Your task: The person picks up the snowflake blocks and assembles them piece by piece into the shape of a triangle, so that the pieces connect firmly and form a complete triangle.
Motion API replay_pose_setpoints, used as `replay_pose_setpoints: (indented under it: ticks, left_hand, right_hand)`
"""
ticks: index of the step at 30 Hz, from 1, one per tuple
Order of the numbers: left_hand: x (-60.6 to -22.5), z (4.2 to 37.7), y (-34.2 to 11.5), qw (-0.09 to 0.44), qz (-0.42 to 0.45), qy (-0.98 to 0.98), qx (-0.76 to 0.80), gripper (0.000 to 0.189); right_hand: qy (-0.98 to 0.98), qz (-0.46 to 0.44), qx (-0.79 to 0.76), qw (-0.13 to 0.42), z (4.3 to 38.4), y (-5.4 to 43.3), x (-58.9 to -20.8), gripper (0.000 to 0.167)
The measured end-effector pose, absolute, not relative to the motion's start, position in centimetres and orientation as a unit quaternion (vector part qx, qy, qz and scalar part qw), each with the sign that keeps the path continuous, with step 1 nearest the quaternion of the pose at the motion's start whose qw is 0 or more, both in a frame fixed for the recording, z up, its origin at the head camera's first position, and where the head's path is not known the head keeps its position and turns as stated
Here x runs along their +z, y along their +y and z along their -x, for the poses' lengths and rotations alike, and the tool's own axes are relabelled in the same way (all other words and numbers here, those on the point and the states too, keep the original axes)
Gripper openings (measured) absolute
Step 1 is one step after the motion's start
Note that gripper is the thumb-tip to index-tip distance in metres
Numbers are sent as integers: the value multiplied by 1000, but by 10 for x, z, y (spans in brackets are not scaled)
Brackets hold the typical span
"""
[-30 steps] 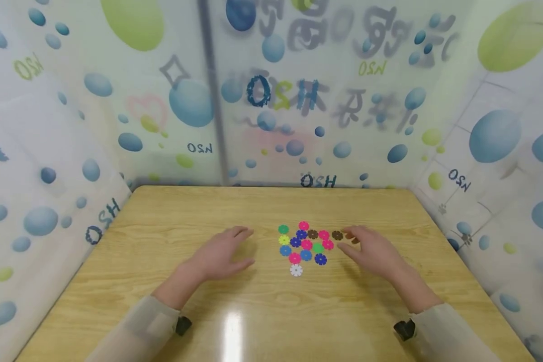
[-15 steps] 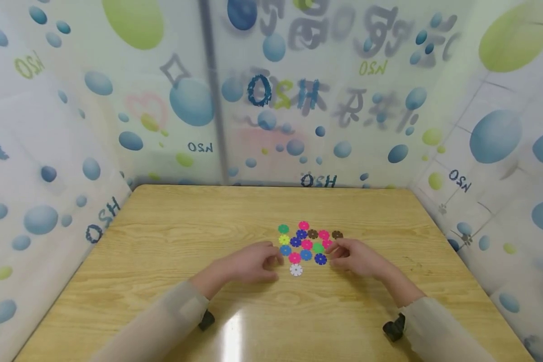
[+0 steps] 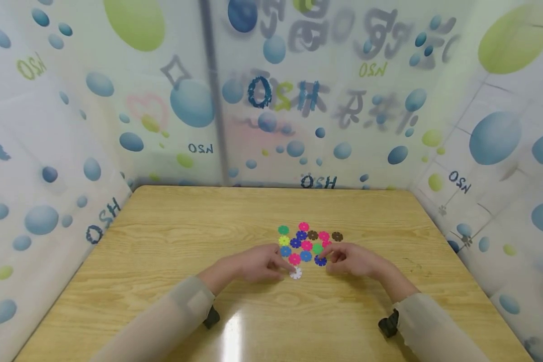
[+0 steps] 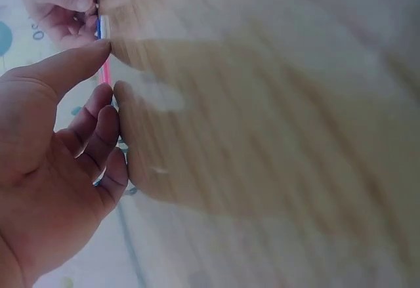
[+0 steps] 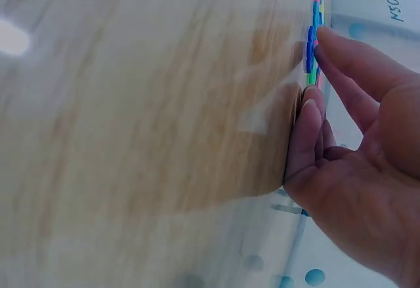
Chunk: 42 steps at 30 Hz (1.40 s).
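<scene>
Several flat notched plastic discs lie in a loose cluster on the wooden table. In the head view my left hand (image 3: 262, 263) is at the near left of the cluster, its index fingertip on the white disc (image 3: 296, 273). My right hand (image 3: 354, 259) sits at the right side, its index fingertip over the dark blue disc (image 3: 320, 260). Around them lie a pink disc (image 3: 294, 259), a light blue disc (image 3: 305, 256) and a bright green disc (image 3: 318, 249). The right wrist view shows thumb and index finger close to the blue disc's edge (image 5: 310, 50). Neither hand has lifted a disc.
A yellow disc (image 3: 283, 241), a green disc (image 3: 283, 230) and a brown disc (image 3: 337, 236) lie at the cluster's far side. The wooden table (image 3: 185, 216) extends on both sides, up to a patterned wall (image 3: 271, 166) at its back edge.
My left hand has moved right to the white disc and its index finger has extended onto it. My right hand has moved left and nearer, from the brown disc to the dark blue one.
</scene>
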<state>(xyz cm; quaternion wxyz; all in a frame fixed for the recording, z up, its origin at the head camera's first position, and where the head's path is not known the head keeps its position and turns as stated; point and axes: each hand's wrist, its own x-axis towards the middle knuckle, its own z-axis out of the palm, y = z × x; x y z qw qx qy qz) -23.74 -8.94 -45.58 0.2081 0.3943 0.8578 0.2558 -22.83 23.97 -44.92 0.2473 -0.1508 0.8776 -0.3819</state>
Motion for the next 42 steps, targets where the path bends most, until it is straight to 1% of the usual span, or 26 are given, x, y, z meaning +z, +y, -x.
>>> replay_pose_setpoints:
  ticks: [6,9,13,17,20,24,33,36,42]
  left_hand:
    - [-457,238,-93,209,-399,849,276,28]
    - [-457,239,-94,214,-395,846,288,27]
    - [-457,239,-93,213,-385,845,303,26]
    - [-458,240,-91,206,-373,851,308,30]
    - [-458,240,-87,203,-374,852,304,36]
    - [-457,238,-82,198,-388,852,291,38]
    - [-459,234,-77,188,-391,866,249,30]
    - [-460,234,-77,192,-380,867,260,25]
    - [-458,233,-76,199,-364,868,272,24]
  right_hand:
    - [858,212,-389,258,229,240,-449,18]
    - [850,228,-393,267,230,241,-448,15]
    - [860,202,-385,267,230,242,-449,21]
    - [874,184,-368,259,231,240,-449,28]
    - [881,196,-352,250,232,236,-451,27]
    - [883,210,-343,242,230,232,-450,22]
    - [886,199,-345,239,226,228,-450,21]
    - [883,205,-347,240,226,228,-450,21]
    - [878,223,-347,241,227,227,-448,22]
